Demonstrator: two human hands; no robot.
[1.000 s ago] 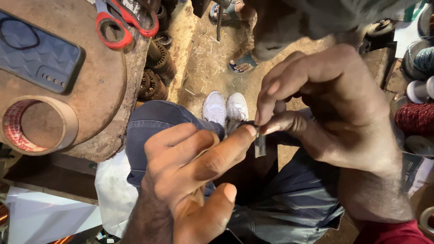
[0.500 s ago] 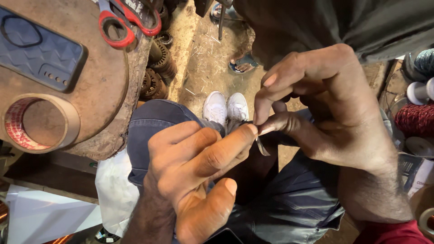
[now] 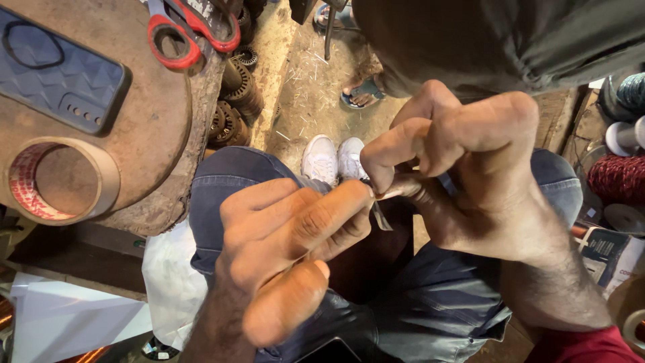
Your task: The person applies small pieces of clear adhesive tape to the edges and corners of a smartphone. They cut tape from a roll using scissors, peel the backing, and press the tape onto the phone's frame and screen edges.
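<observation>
Head view, looking straight down over the person's lap: both hands meet in the middle of the frame above the knees. The left hand (image 3: 289, 249) comes up from the bottom edge, fingers curled and pressed together, with the forefinger stretched toward the other hand. The right hand (image 3: 463, 175) comes in from the right, knuckles up, thumb and forefinger pinched tight. Between the two sets of fingertips sits a small thin strip (image 3: 381, 214), pale and grey, hanging a little below the pinch; the right hand clearly has it nipped, and the left forefinger and thumb press against its near end, so both hands are closed on it. What the strip is made of is too small to tell.

Under the hands are blue jeans (image 3: 228, 181) and, further down, a pair of white shoes (image 3: 334, 160) on a dirt floor strewn with straw. At the left stands a round wooden block (image 3: 154, 134), and on it lie a phone in a dark blue case (image 3: 60, 67), a roll of tape (image 3: 57, 180) and scissors with red handles (image 3: 191, 30). Just beside the block's edge is a stack of ribbed metal parts (image 3: 235, 101). Another person's sandalled foot (image 3: 359, 94) shows near the top. At the right edge sits a spool of red thread (image 3: 618, 178).
</observation>
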